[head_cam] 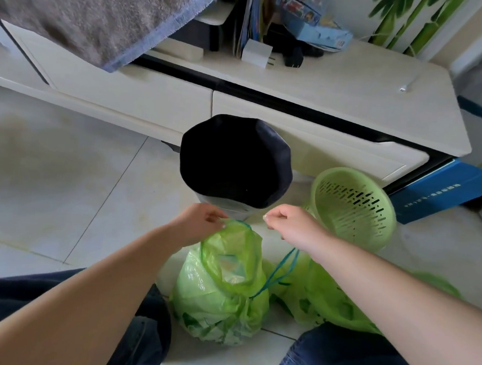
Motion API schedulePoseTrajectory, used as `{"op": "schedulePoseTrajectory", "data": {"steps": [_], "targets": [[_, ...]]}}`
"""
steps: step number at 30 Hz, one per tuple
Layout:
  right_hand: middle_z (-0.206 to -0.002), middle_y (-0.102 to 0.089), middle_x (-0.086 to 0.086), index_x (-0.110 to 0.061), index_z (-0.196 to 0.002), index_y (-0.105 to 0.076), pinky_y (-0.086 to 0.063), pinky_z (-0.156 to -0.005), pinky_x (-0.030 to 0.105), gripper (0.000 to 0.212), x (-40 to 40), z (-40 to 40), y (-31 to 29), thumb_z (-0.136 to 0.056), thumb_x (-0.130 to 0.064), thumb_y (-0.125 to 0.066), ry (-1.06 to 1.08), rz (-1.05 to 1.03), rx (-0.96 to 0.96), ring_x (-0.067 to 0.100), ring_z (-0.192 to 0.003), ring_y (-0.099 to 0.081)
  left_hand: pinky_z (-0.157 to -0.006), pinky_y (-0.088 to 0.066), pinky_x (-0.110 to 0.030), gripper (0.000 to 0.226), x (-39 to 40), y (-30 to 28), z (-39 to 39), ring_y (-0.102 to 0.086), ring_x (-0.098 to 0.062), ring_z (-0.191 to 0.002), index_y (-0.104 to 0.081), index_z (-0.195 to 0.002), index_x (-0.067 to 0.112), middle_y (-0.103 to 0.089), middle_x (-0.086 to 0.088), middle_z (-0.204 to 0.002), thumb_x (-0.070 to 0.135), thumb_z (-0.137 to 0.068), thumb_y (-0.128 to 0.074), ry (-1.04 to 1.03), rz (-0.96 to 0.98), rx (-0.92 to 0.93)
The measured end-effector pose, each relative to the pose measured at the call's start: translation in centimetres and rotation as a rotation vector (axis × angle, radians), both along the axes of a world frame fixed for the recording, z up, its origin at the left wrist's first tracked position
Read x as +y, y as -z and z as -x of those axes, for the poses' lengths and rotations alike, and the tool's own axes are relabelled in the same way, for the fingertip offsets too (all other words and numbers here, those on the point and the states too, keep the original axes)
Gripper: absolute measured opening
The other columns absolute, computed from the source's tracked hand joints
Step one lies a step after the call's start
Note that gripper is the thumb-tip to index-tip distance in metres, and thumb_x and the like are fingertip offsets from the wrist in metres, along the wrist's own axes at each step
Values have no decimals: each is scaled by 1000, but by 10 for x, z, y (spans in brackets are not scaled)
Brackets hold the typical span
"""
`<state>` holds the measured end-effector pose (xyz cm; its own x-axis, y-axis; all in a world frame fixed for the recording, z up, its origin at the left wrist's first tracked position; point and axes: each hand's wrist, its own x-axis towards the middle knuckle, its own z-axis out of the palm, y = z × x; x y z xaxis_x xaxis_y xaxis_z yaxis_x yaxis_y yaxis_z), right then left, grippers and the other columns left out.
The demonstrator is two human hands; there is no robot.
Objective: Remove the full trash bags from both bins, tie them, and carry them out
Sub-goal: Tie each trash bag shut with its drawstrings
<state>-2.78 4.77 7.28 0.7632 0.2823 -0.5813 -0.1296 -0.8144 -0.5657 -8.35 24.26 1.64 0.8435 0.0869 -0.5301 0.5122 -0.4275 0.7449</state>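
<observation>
Here the left hand (203,222) pinches the green bag's (222,288) rim at twelve o'clock, while the right hand (288,224) grips the blue drawstring (278,275). A hard pull could tear the thin plastic or snap the cord, I judge.

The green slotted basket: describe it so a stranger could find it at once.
Start at the long cream cabinet along the back. On the floor before it stands a dark-lined bin; to that bin's right, tipped so its mouth faces the camera, lies the green basket. Unlike the soft green trash bags nearby, it is rigid plastic with rows of slots.
</observation>
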Motion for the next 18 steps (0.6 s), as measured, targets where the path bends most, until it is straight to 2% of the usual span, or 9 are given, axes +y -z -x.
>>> {"op": "schedulePoseTrajectory", "data": {"steps": [2,3,6,9,11,14,16,18], "targets": [[-116,-64,-2,-24,-111,-63,-44,-83,28,24,5,-1,4,-90,-32,-54,-63,12,-20,17,-100,-61,-88,-50,-35,16,5,-10,1,-62,-21,-92,-66,-92,24,-67,-3,-96,11,-84,-64,17,10,-65],[-119,-63,-3,-24,-115,-62,-41,-84,26,27,7,0,6,-89,-30,-55,-101,12,-29,15,-104,-58,-89,-50,-34,19,7,-15,3,-63,-20,-93,-65,-86,29,-68,-3,-96,10,-83,-65,18,9,-89],[-117,-62,-7,-25,-119,-61,-36,-83,22,32,14,4,10,-88,-30,-58,-167,-8,-32,8,-99,-53,-87,-51,-31,26,12,-26,14,-64,-18,-89,-63,-80,34,-69,2,-90,8,-83,-65,14,14,-122],[-102,-61,-11,-25,-114,-65,-41,-85,24,28,20,10,8,-87,-32,-61,-167,-50,-10,9,-97,-56,-80,-50,-25,29,12,-33,25,-62,-13,-82,-63,-77,35,-67,6,-84,7,-83,-65,32,9,-144],[-94,-64,-10,-23,-107,-69,-45,-84,26,23,24,13,6,-86,-30,-62,-186,-70,8,11,-92,-60,-83,-51,-31,27,11,-32,28,-62,-14,-81,-63,-78,32,-67,4,-83,6,-83,-64,39,7,-140],[-87,-64,-7,-22,-96,-71,-46,-81,29,16,27,18,3,-84,-29,-63,-266,-12,-32,15,-88,-61,-94,-49,-42,18,8,-32,33,-61,-19,-89,-65,-89,23,-67,-5,-92,6,-83,-63,72,-6,-122],[-82,-64,-8,-25,-86,-68,-47,-78,31,7,28,20,-1,-84,-29,-63,-293,-5,-66,16,-86,-61,-99,-45,-40,20,4,-31,34,-58,-19,-102,-66,-105,21,-66,-5,-108,14,-86,-62,133,-94,-136],[-74,-62,-10,-25,-81,-66,-46,-72,29,6,28,20,-6,-85,-28,-62,-306,-29,-91,15,-79,-59,-104,-38,-33,33,-1,-35,34,-52,-18,-119,-58,-123,19,-59,-2,-127,22,-90,-56,182,-163,-147]]}}
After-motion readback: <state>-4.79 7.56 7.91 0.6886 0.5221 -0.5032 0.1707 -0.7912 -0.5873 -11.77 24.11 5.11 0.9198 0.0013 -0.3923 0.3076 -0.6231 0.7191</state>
